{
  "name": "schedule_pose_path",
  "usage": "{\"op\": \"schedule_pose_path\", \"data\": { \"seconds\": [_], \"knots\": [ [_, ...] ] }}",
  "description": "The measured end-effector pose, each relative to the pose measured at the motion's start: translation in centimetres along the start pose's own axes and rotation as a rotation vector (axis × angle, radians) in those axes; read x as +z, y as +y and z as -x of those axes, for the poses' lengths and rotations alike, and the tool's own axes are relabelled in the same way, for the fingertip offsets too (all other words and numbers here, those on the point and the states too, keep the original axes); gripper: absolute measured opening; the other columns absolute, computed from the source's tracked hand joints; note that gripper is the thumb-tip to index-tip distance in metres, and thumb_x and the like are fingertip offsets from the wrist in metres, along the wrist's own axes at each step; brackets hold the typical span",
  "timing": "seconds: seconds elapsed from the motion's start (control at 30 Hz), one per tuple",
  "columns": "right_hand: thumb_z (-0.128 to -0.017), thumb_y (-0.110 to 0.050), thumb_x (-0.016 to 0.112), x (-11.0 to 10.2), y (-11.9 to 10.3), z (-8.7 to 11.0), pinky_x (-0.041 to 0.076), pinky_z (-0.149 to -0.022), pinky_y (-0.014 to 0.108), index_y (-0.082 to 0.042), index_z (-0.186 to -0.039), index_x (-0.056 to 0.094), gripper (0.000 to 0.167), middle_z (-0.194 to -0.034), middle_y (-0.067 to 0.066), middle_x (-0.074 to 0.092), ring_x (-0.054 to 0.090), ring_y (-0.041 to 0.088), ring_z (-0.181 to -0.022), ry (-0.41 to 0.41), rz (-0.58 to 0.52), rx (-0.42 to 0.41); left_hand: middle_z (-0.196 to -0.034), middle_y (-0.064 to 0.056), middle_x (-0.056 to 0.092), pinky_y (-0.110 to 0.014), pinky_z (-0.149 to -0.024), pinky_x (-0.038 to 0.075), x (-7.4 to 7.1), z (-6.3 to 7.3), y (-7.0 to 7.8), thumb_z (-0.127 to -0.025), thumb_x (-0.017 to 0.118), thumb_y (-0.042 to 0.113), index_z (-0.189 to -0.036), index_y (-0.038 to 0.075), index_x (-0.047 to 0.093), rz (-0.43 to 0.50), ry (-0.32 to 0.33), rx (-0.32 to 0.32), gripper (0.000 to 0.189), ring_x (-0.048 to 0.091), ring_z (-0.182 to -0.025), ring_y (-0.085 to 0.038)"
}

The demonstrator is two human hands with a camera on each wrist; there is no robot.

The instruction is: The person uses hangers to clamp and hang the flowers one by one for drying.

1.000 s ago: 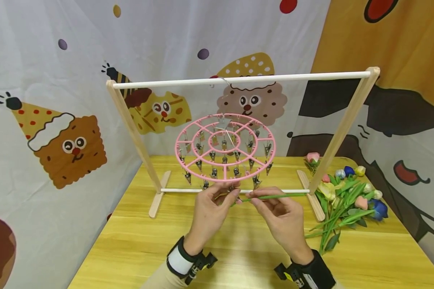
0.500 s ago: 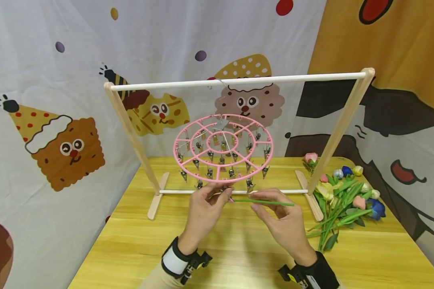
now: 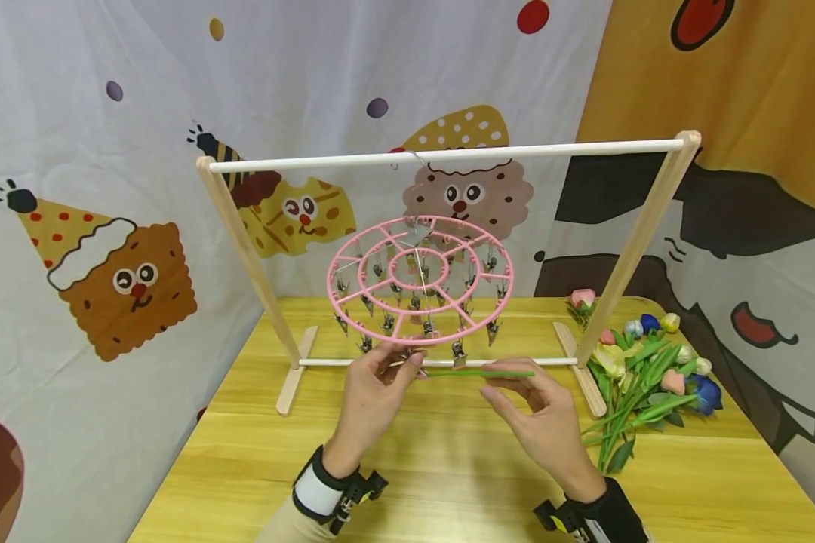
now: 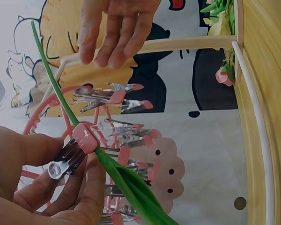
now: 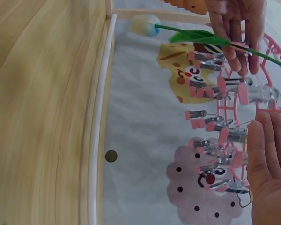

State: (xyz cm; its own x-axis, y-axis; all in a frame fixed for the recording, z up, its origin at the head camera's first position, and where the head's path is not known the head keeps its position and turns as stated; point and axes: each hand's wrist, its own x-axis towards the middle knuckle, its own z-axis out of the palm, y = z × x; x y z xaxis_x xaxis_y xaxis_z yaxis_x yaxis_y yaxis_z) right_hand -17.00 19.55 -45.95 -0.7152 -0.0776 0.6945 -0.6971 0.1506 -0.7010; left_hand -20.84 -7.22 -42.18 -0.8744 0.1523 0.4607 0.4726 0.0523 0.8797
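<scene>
In the left wrist view my left hand (image 4: 61, 192) pinches the handles of a metal clip (image 4: 68, 159) with pink tips. The clip's tips lie over the green stem of an artificial tulip. Its white and pale blue bloom (image 5: 144, 25) shows in the right wrist view, pointing down, with a green leaf (image 5: 199, 37) below the clip. In the head view my left hand hides bloom and clip jaws; the bare stem (image 3: 478, 373) extends rightward. My right hand (image 3: 543, 426) is beside the stem's free end, fingers apart, holding nothing. Above hangs a round pink clip hanger (image 3: 329, 279).
Several other metal clips (image 3: 492, 332) dangle from the hanger. It hooks on the white top bar (image 3: 516, 151) of a wooden stand (image 3: 641, 234). More artificial flowers (image 3: 652, 377) lie on the table (image 3: 448, 483) at right, by the stand's foot.
My right hand, which held the stem, has let go and its fingers have parted. My left hand has moved left with clip and flower, and the hanger has turned slightly.
</scene>
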Motion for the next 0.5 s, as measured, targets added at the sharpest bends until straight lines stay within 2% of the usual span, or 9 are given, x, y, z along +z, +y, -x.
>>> {"op": "schedule_pose_path", "data": {
  "seconds": [0.1,0.2,0.33,0.5],
  "knots": [
    [-0.097,0.022,0.080,-0.4,0.0,0.2,0.070,-0.107,0.032,0.000,-0.139,0.078,0.047,-0.135,0.017,0.078,0.081,0.011,-0.123,-0.006,0.040,0.052,-0.129,-0.018,0.085,-0.035,-0.091,0.075,-0.3,-0.1,-0.2,-0.111,0.080,0.009,-0.138,0.006,0.083,0.007,0.007,-0.008,0.027,0.086,-0.098,-0.025],
    [-0.099,0.019,0.080,-0.8,0.3,0.5,0.069,-0.108,0.031,-0.001,-0.137,0.078,0.043,-0.133,0.018,0.079,0.081,0.010,-0.123,-0.004,0.071,0.081,-0.136,-0.018,0.084,-0.034,-0.092,0.075,-0.7,-0.1,-0.3,-0.111,0.080,0.007,-0.140,0.003,0.082,0.027,0.013,-0.010,0.029,0.086,-0.103,-0.023],
    [-0.098,0.021,0.080,-1.3,0.8,0.7,0.069,-0.106,0.028,0.004,-0.132,0.078,0.038,-0.127,0.020,0.078,0.081,0.008,-0.120,0.018,0.091,0.078,-0.141,-0.017,0.083,-0.033,-0.093,0.074,-1.2,-0.2,-0.5,-0.111,0.080,0.006,-0.140,0.002,0.081,0.037,0.019,-0.010,0.030,0.084,-0.105,-0.015],
    [-0.098,0.023,0.078,-2.2,1.3,0.9,0.068,-0.105,0.023,0.005,-0.132,0.077,0.039,-0.127,0.016,0.078,0.080,0.006,-0.119,0.032,0.115,0.068,-0.146,-0.016,0.082,-0.031,-0.095,0.074,-1.7,-0.2,-0.5,-0.112,0.079,0.007,-0.141,0.001,0.080,0.032,0.024,-0.014,0.030,0.084,-0.110,-0.013]
  ]
}}
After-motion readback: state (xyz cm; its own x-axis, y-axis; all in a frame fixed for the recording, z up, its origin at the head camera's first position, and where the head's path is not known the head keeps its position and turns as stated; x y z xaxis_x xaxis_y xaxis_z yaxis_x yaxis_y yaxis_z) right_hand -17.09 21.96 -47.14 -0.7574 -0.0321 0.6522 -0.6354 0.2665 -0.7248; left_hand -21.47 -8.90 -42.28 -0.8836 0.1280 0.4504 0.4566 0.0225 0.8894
